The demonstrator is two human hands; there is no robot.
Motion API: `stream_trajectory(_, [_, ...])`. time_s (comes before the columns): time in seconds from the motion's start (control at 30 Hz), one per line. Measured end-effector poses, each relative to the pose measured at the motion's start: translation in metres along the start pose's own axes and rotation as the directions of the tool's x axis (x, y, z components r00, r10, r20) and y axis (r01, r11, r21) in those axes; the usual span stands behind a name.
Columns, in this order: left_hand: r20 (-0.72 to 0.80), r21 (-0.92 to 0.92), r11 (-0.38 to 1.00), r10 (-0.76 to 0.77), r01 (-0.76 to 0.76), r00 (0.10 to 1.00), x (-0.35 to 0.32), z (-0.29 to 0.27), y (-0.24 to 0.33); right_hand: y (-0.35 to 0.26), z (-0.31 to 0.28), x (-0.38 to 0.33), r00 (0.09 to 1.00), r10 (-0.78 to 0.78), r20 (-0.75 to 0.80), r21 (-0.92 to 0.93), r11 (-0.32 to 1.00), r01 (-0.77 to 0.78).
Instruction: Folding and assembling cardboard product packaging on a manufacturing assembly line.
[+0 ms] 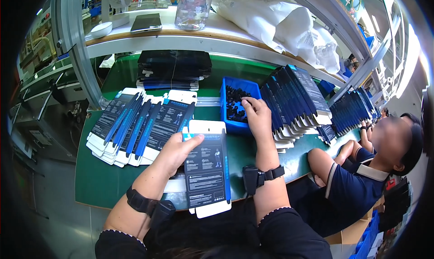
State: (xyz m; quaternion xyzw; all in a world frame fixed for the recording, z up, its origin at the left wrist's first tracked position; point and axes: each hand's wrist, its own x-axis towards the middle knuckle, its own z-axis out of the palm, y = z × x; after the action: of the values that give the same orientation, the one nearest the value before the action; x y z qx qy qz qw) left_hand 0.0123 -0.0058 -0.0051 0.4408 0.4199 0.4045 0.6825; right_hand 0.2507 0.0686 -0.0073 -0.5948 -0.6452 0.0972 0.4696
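Ideally, with left hand (173, 154) pinching the carton (205, 180), right hand (259, 118), grip unclear, picks black pieces (233, 96) singly at one o'clock.

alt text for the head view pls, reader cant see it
A person's left hand holds a flat dark carton while their right hand is over a blue bin of small black parts. Similar cartons are piled on the green table; a co-worker is at right.

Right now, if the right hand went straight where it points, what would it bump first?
Probably the small black pieces in the blue bin: the right hand has its fingertips at them. Depth is unclear, so they may already touch.
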Motion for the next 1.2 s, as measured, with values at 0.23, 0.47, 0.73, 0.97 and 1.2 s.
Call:
stream_trajectory(0.23, [-0.067,-0.066,0.996,0.056,-0.061,0.996,0.001,0.000,-0.004,-0.040,-0.005,-0.013,0.933,-0.269,-0.240,0.084,0.951,0.296])
stream_trajectory(0.47, [-0.081,-0.003,0.990,0.137,-0.138,0.987,0.001,0.001,-0.006,-0.077,0.014,-0.037,0.818,-0.557,0.145,0.253,0.820,0.514])
stream_trajectory(0.73, [-0.111,-0.019,0.982,0.184,-0.188,0.977,0.002,0.000,-0.009,-0.073,0.014,-0.050,0.846,-0.356,0.396,0.293,0.923,0.251])
stream_trajectory(0.97, [-0.080,0.044,0.979,0.200,-0.197,0.977,0.000,0.000,-0.005,-0.073,0.016,-0.049,0.911,-0.276,0.307,0.270,0.943,0.195])
stream_trajectory(1.2, [-0.088,0.105,0.976,0.199,-0.189,0.976,0.000,0.005,-0.009,-0.073,0.013,-0.050,0.921,-0.181,0.345,0.329,0.942,0.061])
